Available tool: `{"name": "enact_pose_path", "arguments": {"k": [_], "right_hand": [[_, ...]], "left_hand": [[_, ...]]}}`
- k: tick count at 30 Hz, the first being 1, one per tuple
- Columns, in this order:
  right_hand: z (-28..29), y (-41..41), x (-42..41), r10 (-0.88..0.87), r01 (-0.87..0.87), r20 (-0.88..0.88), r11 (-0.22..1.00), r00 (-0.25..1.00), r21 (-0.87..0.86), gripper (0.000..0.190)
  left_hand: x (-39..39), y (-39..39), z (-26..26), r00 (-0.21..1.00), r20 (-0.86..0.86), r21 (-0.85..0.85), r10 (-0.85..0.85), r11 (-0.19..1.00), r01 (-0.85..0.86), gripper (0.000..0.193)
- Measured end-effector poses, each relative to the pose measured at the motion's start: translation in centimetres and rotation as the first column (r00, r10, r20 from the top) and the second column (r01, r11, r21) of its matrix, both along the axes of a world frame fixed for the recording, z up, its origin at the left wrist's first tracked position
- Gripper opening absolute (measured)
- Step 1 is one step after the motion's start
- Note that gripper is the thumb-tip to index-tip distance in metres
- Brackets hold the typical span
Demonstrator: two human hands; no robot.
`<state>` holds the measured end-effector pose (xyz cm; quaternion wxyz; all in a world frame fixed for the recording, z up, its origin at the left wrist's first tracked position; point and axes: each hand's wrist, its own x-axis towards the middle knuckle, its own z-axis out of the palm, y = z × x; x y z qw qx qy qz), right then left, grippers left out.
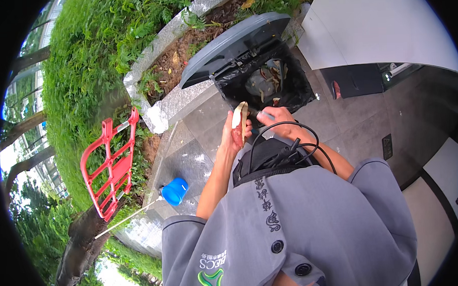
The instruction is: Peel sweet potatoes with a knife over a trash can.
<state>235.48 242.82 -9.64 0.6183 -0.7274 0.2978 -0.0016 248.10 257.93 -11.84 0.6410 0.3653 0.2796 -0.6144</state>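
My left hand (228, 137) grips a sweet potato (237, 134), held upright. Reddish skin covers its lower part, and pale flesh shows along the peeled upper part. Close beside it, my right hand (280, 118) is closed around the grey-blue handle of a small peeler or knife (267, 115); its blurred working end points at the sweet potato. Both hands are at the near edge of an open bin lined with a black plastic bag (302, 89). Inside lie pale and reddish peelings (274, 75). The bin's grey lid (225, 48) is tipped up on the far side.
A stone planter kerb (189, 93) borders soil and bushes behind the bin. At left are a red plastic barrier (110, 166), a blue bucket (175, 191) and a pale pole (127, 218). White panels (376, 24) stand at right. A black cable (315, 134) loops over my right forearm.
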Motion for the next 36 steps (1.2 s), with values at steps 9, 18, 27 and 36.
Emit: {"name": "enact_pose_path", "arguments": {"k": [9, 18, 27, 36], "right_hand": [[-2.4, -1.4, 0.2, 0.03, -0.066, -0.1, 0.918, 0.995, -0.39, 0.035], [-1.6, -1.2, -1.0, 0.046, -0.03, 0.064, 0.97, 0.997, -0.242, 0.032], [-6.6, -2.7, -2.2, -0.153, 0.068, -0.322, 0.963, 0.934, -0.261, 0.046], [-1.7, -1.4, -0.9, -0.046, 0.049, 0.049, 0.996, 0.998, -0.074, 0.031]], "left_hand": [[-0.3, -0.1, 1.9, 0.981, 0.134, -0.097, -0.143, 0.983, 0.157, 0.061], [0.2, 0.6, 1.2, 0.977, 0.121, -0.133, -0.174, 0.973, 0.19, 0.059], [-0.7, -0.2, 5.0, 0.953, 0.162, -0.214, -0.254, 0.934, 0.285, 0.064], [-0.2, 0.3, 4.2, 0.785, 0.474, 0.161, -0.399, 0.916, 0.368, 0.045]]}}
